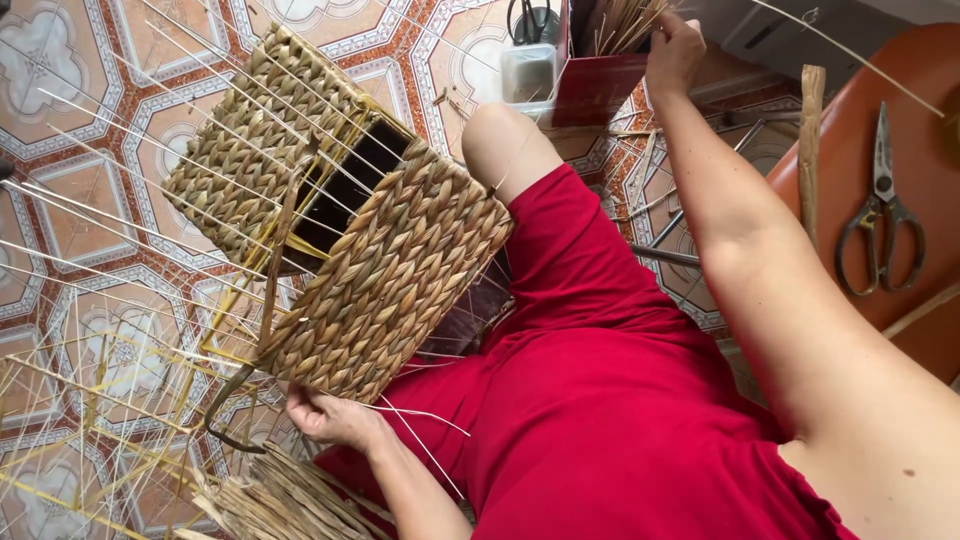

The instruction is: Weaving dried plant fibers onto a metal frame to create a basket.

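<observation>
The basket (340, 215) rests on the lap, over the tiled floor (70, 90). Most sides look woven; loose sticks (120, 330) poke out, so some is left. Left hand (330, 415) fingers hold its edge. Right hand (675, 50) grips reeds (625, 22) in a red box (597, 88).

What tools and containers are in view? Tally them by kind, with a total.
Woven basket, held by the left hand: 1
Scissors: 1
Red box, reached by the right hand: 1
Clear tub: 1
Total: 4
</observation>
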